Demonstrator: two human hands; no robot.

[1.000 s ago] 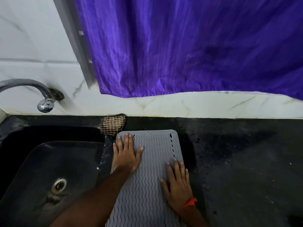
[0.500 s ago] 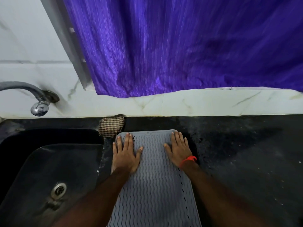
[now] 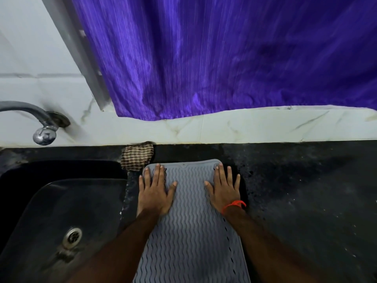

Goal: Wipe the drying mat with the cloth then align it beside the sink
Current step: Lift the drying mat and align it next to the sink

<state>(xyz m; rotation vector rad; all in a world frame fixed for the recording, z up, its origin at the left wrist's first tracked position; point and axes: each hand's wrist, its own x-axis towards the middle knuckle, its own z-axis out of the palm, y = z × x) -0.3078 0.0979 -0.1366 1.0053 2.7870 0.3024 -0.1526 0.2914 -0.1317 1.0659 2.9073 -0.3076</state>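
Observation:
A grey drying mat [image 3: 191,227] with wavy ridges lies lengthwise on the black counter, just right of the sink [image 3: 61,211]. My left hand [image 3: 156,190] rests flat on the mat's far left corner, fingers straight. On the far right corner my right hand [image 3: 225,188] lies flat too, its outer fingers reaching over the mat's edge; a red thread circles that wrist. A brown checked cloth [image 3: 137,157] sits bunched against the wall, touching the mat's far left corner.
The black counter [image 3: 306,201] stretches to the right of the mat. A metal tap [image 3: 43,127] juts from the white marble wall over the sink. A purple curtain [image 3: 224,58] hangs above the counter's back edge.
My right hand slid from the mat's middle right up to its far right corner, then slightly further outward. My left hand stayed on the far left corner.

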